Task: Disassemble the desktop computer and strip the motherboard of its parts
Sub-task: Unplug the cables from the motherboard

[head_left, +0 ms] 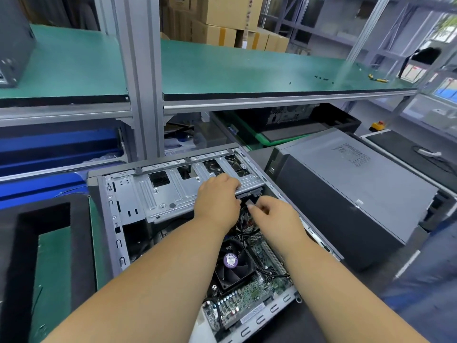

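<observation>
Two forearms reach in from the near edge over the open case (pixel 116 243), which lies on its side on the bench, just in front of the person, with its side panel off. Inside it, at the near end, sits the motherboard (pixel 249 295) with one black cooler fan (pixel 232 264) screwed over it; black cables loop across the board toward the far end.

At that far end the drive cage (pixel 158 194) spans the case. The left hand (pixel 217 201) lies on the cage's edge, its fingers curled over the metal, probably to brace the case against a pull. The right hand (pixel 272 214) pinches a small dark connector (pixel 250 202) between thumb and fingertips, just below a plug strip (pixel 252 194) at the cage's rim. Judging by that grip, the step in hand is freeing a drive cable, an early stage, since the fan and board are both in place.

A second, closed tower (pixel 346 189) lies just to the right of the case, likely waiting its turn. To the left is a black foam tray (pixel 81 243), perhaps for stripped parts. On the green shelf (pixel 222 70) above, a few small dark screws (pixel 321 78) are scattered near one yellow-handled tool (pixel 377 79), too small to count surely. Cardboard boxes (pixel 222 26) stack behind.
</observation>
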